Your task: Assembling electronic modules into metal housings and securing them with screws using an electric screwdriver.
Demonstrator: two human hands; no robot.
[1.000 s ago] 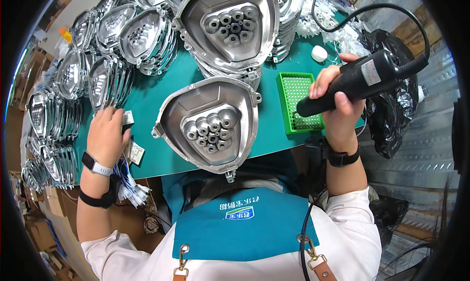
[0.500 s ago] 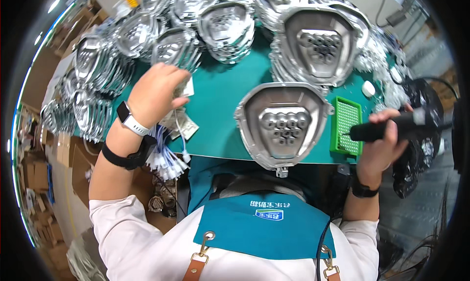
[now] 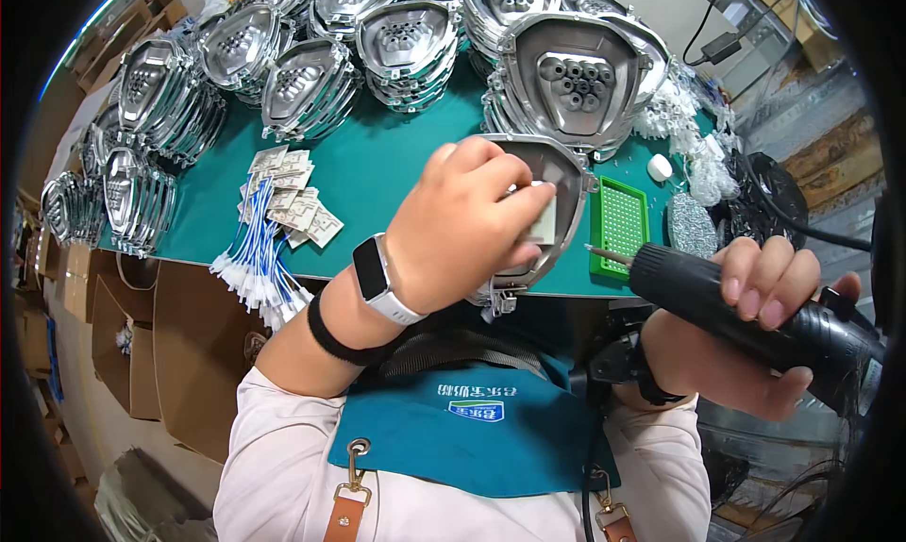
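My left hand (image 3: 460, 226) is over the near metal lamp housing (image 3: 563, 169), its fingers closed on a small white circuit board (image 3: 542, 227) held inside it. The hand covers much of that housing and part of the board. At the right, my right hand (image 3: 769, 292) wraps round a black electric screwdriver (image 3: 694, 283). Its bit (image 3: 609, 253) points left, by the near end of a green perforated tray (image 3: 598, 207). Left of my left arm, several white circuit boards (image 3: 300, 210) lie with bundled blue-and-white wires (image 3: 253, 240) hanging over the table's near edge.
Stacks of metal housings (image 3: 406, 40) line the far and left sides of the green table (image 3: 377, 150). A taller stack (image 3: 572, 89) stands behind the near housing. Plastic bags (image 3: 694, 226), a white cap (image 3: 660, 168) and a black cable (image 3: 802, 226) are at the right. Cardboard boxes (image 3: 203, 353) stand below left.
My left hand has moved right from the circuit board pile to the near housing and now holds a board. My right hand has brought the screwdriver closer, its bit by the green tray.
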